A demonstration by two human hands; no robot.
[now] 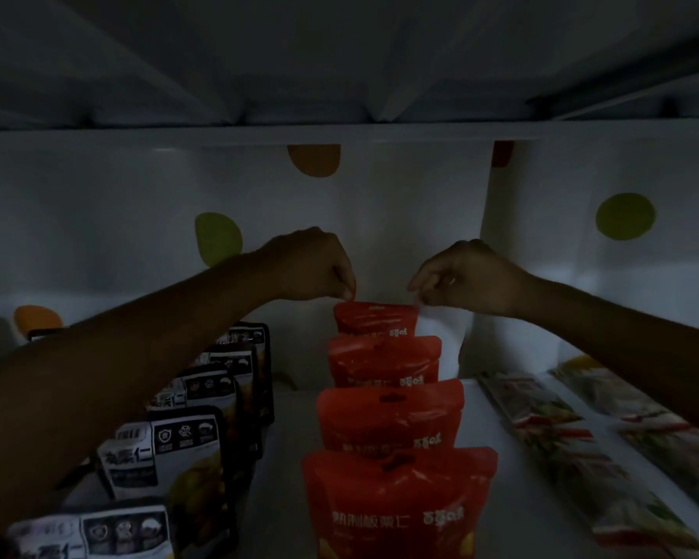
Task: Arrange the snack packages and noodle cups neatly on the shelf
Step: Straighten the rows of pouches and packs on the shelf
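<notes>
Head view, dim light.

- Four red pouches [390, 417] are stood upright in a single file down the middle of the shelf [283, 457], running from the front edge toward the back. Each one is partly hidden by the one in front of it.
- The rearmost red pouch [374, 320] is held at its top edge by both hands and sits close to the back wall [118, 203].
- Left hand [315, 268]: its fingers [350, 294] are curled down and pinched on the top left corner of that pouch.
- Right hand [465, 276]: its fingers [418, 304] are curled and pinched on the top right corner.
- Both forearms are reached in over the shelf from the front edge.
- A row of black-and-white packs [166, 453] is stood upright along the left side of the shelf, parallel to the red file and set apart from it by a strip of bare shelf.
- Two long flat packs [541, 429] are laid flat on the right side, running front to back and well apart from the red file.
- The back wall is marked with green and orange dots [218, 238].
- The underside of an upper shelf [340, 54] is seen overhead.
</notes>
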